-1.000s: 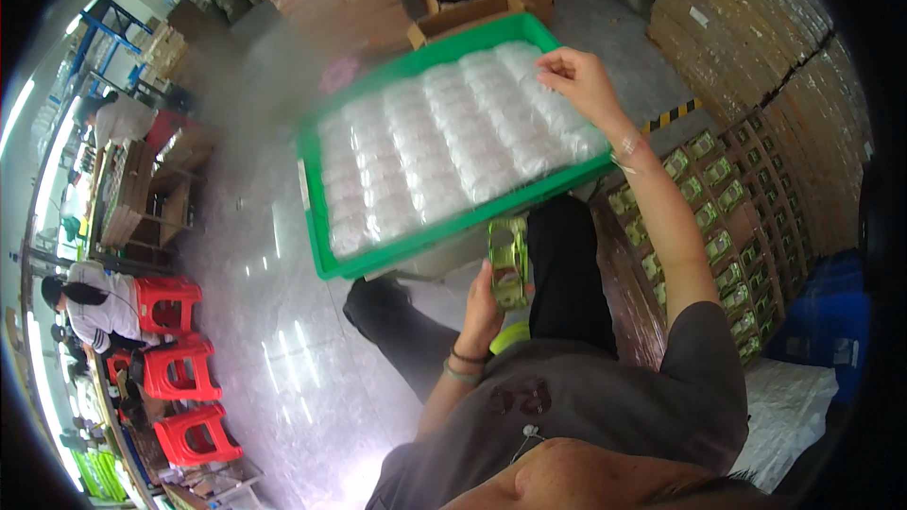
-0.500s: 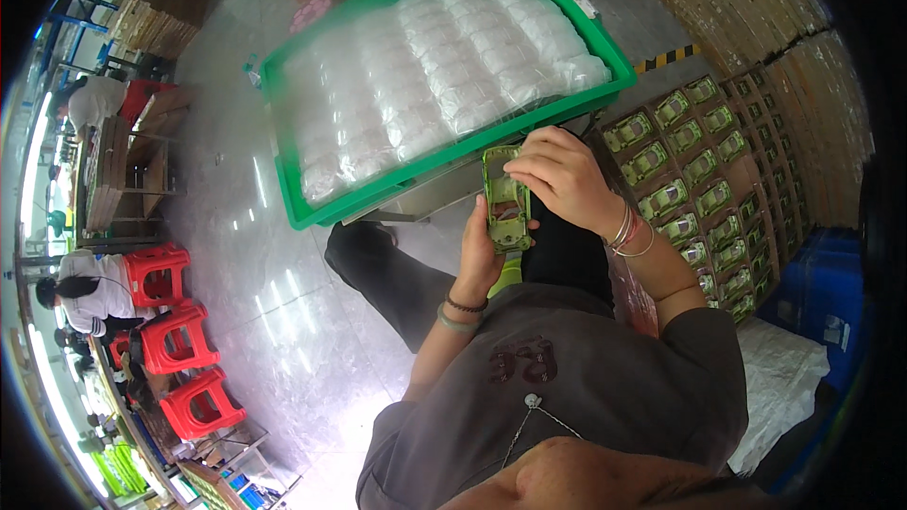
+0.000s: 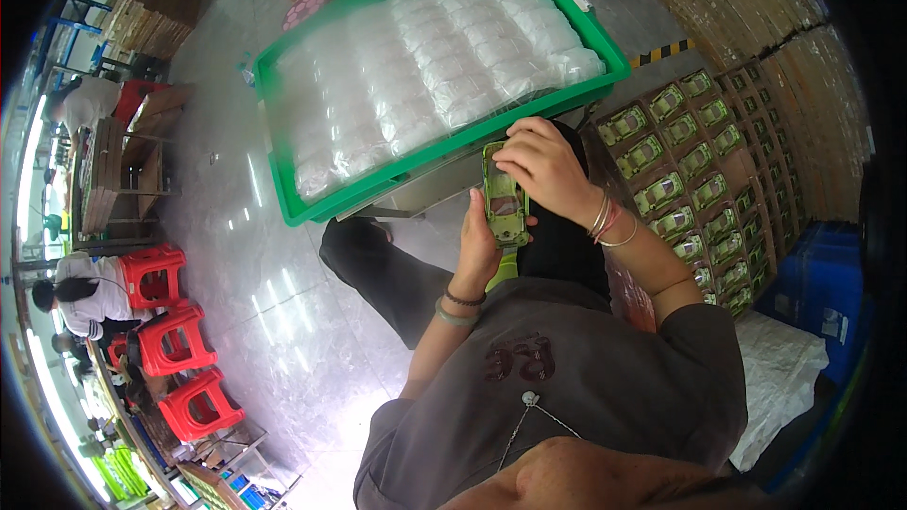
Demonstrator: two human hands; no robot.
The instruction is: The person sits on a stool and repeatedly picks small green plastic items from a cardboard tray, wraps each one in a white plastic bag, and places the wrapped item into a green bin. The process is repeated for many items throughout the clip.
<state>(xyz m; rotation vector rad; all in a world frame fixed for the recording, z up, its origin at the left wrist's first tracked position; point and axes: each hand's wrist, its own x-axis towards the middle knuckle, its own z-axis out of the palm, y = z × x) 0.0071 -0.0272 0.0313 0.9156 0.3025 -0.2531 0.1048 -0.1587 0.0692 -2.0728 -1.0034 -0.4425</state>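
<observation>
My left hand (image 3: 480, 238) holds a green toy car body (image 3: 508, 219) upright in front of my lap, with the thumb along its left side and fingertips showing at its right. The shell is long, with an opening in its middle. Over its upper end, my right hand (image 3: 546, 162) has its fingers bent and drawn together against the shell. Whatever those fingertips pinch is hidden. Just beyond my hands stands a large green tray (image 3: 378, 176) filled with rows of clear plastic-wrapped bundles (image 3: 425, 57).
At my right, divided cardboard trays (image 3: 673, 153) hold several similar green car bodies, with stacked cardboard (image 3: 812, 123) behind. A blue bin (image 3: 812, 274) and a white sack (image 3: 775, 368) are near my right side. Red stools (image 3: 179, 340) and seated people (image 3: 94, 293) are at far left.
My right hand has shifted slightly left, and its fingers now lie closer over the shell's upper end. My left hand keeps its hold. The whole view has shifted a little.
</observation>
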